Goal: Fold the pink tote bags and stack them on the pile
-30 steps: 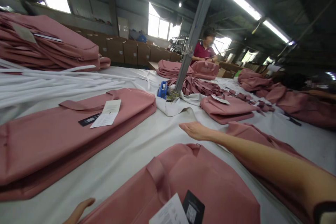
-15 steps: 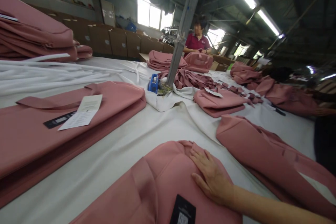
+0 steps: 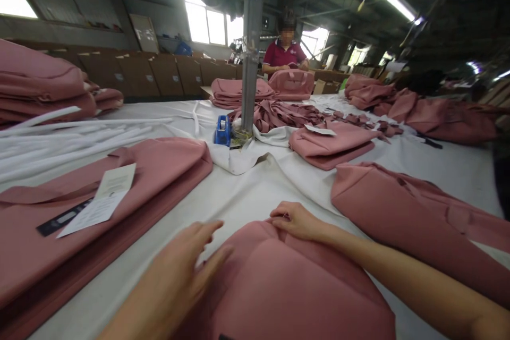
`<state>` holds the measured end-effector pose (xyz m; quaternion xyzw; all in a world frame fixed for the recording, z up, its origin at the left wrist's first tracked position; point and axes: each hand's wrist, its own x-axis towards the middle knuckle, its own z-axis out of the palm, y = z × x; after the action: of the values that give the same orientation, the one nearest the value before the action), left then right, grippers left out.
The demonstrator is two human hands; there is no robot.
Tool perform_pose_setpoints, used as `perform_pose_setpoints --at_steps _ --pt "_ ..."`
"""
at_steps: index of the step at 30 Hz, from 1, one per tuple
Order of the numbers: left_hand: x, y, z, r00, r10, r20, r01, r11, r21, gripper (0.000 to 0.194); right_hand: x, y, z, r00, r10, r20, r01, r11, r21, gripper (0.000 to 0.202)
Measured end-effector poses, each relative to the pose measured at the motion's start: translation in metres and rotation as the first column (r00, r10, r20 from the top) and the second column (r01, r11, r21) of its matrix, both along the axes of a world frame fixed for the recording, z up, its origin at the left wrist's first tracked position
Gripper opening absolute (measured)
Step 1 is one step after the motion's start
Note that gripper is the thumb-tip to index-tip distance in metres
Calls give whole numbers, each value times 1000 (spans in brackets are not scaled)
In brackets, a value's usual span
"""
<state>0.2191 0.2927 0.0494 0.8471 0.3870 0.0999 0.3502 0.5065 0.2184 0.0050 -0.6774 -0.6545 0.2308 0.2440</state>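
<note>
A pink bag [image 3: 287, 287] lies flat on the white table [image 3: 255, 191], right in front. The right hand [image 3: 297, 220] pinches its far top edge, seemingly gripping the fabric, while the left hand [image 3: 179, 271] rests beside its left edge, fingers spread open.

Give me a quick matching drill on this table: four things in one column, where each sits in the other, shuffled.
Things:
1. blue tape dispenser
2. white paper tag
3. right hand
4. white strips

Places:
A. on the far edge of the nearest pink bag
B. at the foot of the metal pole
C. far left on the table, below the pink stack
D. on the flat pink bag at left

Pairs: 1-B, 2-D, 3-A, 4-C
</note>
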Motion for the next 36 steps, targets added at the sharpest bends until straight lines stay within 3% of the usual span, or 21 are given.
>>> perform_pose_setpoints --at_steps 2,4,6,8,11,15,19,21,23,27,29,32,34,36 --pt "36 9 -12 981 -146 -128 149 989 13 43 1 -1 -3 999 50 6 -50 999 14 22" --pt "64 17 -28 947 -201 -250 215 976 29 33 3 -2 -4 992 126 32 -127 992 19 24" --pt "77 23 -40 936 -206 -285 225 974 37 27 6 -1 -4 977 205 65 -206 978 12 26" --pt "75 27 -45 939 -249 -238 249 968 -32 24 8 1 -3 963 255 82 -256 967 4 27" --pt "64 24 -37 949 -308 -60 299 946 -129 23 10 1 2 957 279 84 -281 960 15 21" --pt "48 10 -21 953 -287 93 292 956 -34 27 11 -6 19 930 338 148 -341 940 -3 25" --pt "37 2 -18 955 -267 127 262 964 52 29 11 -14 33 885 453 107 -432 886 -170 29" --pt "37 4 -22 959 -257 120 252 966 57 30 12 -17 31 883 464 74 -442 873 -206 32" --pt "39 9 -29 960 -251 122 248 968 40 29 15 -18 22 909 414 53 -397 897 -195 34" --pt "44 27 -40 976 -198 88 210 967 -147 31 25 -16 3 970 238 -46 -242 952 -187 38" --pt "44 36 -41 978 -195 79 210 919 -332 36 29 -14 4 981 173 -84 -188 959 -213 41" --pt "45 44 -38 967 -212 145 255 730 -634 48 27 -9 16 983 127 -130 -153 966 -210 37" --pt "50 46 -38 951 -243 191 304 637 -709 54 19 -5 20 981 147 -126 -172 962 -213 38" --pt "57 46 -41 939 -305 156 330 683 -652 54 8 -2 14 988 153 -38 -157 943 -295 47"
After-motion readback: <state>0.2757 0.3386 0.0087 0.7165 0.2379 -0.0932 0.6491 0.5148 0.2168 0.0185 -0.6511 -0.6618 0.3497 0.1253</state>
